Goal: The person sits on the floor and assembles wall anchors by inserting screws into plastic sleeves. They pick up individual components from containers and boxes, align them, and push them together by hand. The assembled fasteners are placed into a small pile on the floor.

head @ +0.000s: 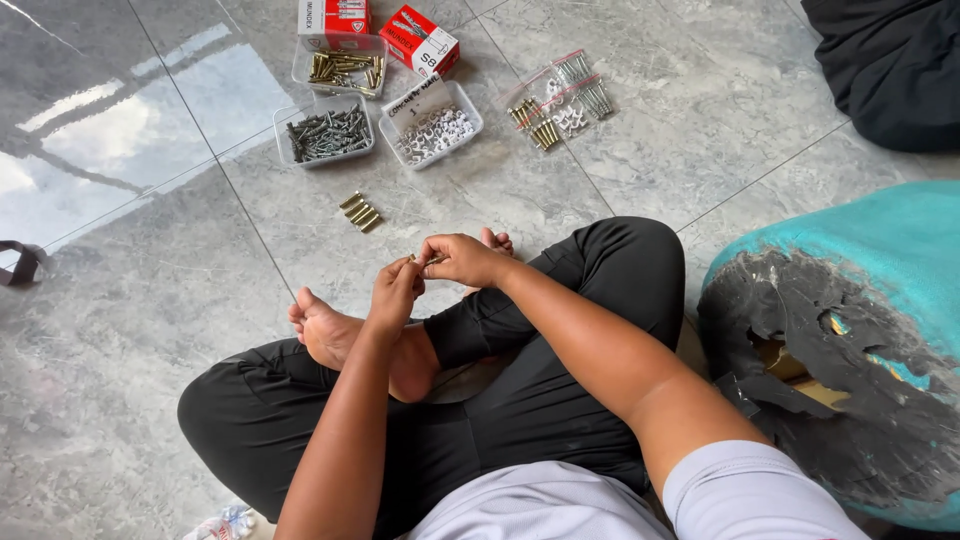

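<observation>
Person sits cross-legged on a glossy grey tile floor (pixel 150 330), both hands meeting just above the crossed feet. Left hand (pixel 397 290) and right hand (pixel 462 258) each pinch one end of a small brass-coloured fastener (pixel 422 260); fingers closed tight on it, nothing spread. The piece is mostly hidden by the fingertips, probably an anchor bolt or its sleeve, too small to tell which.

Step in hand, as I judge it: working one fastener between the fingers, twisting or fitting two parts together. The next move would call for a steady two-finger grip and fine turning, since the part is short, smooth and metallic and could slip.

On the floor ahead, near the feet: a short row of finished-looking brass anchors (pixel 361 212), cylindrical and shiny. Further off, three clear plastic tubs: one with brass pieces (pixel 344 68), one with dark grey screws (pixel 326 134), one with white plastic clips (pixel 432 128). Beside them two red-and-white cardboard boxes (pixel 420 40), and a clear bag of mixed hardware (pixel 560 98).

At right, a teal cushion (pixel 880 250) with cracked, peeling black surface.
</observation>
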